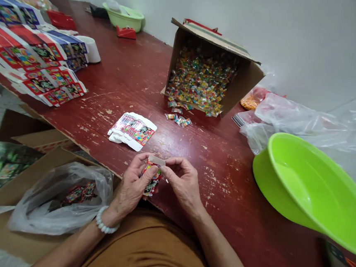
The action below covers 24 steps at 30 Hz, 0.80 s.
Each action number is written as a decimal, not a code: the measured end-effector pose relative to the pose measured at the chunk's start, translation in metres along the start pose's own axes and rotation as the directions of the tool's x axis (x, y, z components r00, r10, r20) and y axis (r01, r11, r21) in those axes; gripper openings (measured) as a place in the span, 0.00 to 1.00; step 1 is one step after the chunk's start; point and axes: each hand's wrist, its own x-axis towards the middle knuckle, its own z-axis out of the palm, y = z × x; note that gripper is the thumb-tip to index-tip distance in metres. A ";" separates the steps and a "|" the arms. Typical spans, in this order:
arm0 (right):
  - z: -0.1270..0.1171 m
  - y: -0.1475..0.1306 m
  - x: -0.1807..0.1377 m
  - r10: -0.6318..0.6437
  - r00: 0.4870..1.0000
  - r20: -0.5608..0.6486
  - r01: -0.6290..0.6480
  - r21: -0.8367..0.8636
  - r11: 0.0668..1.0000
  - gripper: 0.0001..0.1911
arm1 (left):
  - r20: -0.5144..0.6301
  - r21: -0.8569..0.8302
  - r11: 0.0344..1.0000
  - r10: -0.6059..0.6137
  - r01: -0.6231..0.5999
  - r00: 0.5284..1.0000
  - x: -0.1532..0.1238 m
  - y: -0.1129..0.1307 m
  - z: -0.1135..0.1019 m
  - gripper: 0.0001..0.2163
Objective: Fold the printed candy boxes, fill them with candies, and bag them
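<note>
My left hand (132,185) and my right hand (181,183) meet at the near edge of the red table (133,75). Both are closed on one small printed carton (152,179), its white flap up between the fingertips. A bead bracelet circles my left wrist. Just beyond the hands lies a short stack of flat printed cartons (133,130). Farther back a cardboard box (209,65) lies tipped on its side, full of small wrapped sweets (201,79), with a few sweets (178,119) spilled onto the table in front of it.
A bright green basin (310,190) sits at the right, clear plastic bags (306,120) behind it. Rows of flat cartons (35,54) cover the table's left end. A plastic bag of cartons (63,196) rests in a cardboard box at lower left. A pale green bowl (124,17) stands far back.
</note>
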 end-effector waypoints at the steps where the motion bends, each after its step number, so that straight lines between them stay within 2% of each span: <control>1: 0.001 0.000 0.000 -0.022 1.000 -0.009 0.022 -0.023 1.000 0.08 | -0.006 -0.018 1.000 0.003 -0.003 1.000 0.000 0.000 0.001 0.18; 7: 0.006 0.006 -0.002 -0.066 0.992 -0.109 0.064 -0.024 0.998 0.10 | -0.008 -0.106 0.993 -0.046 0.045 0.999 -0.003 0.000 0.002 0.18; 9: 0.005 0.010 -0.003 -0.090 0.992 -0.087 0.082 -0.088 0.993 0.09 | 0.005 -0.102 0.994 -0.042 0.042 0.999 -0.003 0.001 0.001 0.17; 12: 0.002 0.010 -0.004 -0.107 0.994 0.007 0.107 -0.157 0.982 0.07 | 0.017 -0.088 0.996 -0.028 0.029 0.999 -0.003 0.003 0.001 0.16; 15: 0.001 0.005 -0.003 -0.108 0.993 0.042 0.112 -0.128 0.985 0.06 | 0.032 -0.087 0.995 -0.043 0.045 0.999 -0.004 0.006 0.002 0.15; 18: 0.003 -0.001 0.001 -0.068 0.997 -0.024 0.068 -0.035 0.997 0.07 | 0.041 -0.075 0.997 -0.027 0.030 0.999 -0.004 0.006 0.002 0.16; 19: 0.003 -0.002 0.003 -0.041 0.999 -0.033 0.042 0.008 0.999 0.12 | 0.038 -0.063 0.998 -0.013 0.015 0.999 -0.005 0.006 0.002 0.16; 21: 0.001 -0.003 0.005 0.006 1.000 0.015 -0.007 0.072 0.997 0.20 | 0.026 -0.035 0.999 0.011 -0.010 1.000 -0.005 0.004 0.001 0.18; 22: 0.000 -0.003 0.006 0.024 0.998 0.066 -0.029 0.083 0.996 0.20 | 0.024 -0.025 1.000 0.017 -0.016 1.000 -0.005 0.002 0.001 0.18; 24: -0.003 -0.002 0.006 0.060 0.986 0.159 -0.075 0.086 0.994 0.14 | 0.026 -0.016 1.000 0.023 -0.023 0.999 -0.005 0.000 0.000 0.17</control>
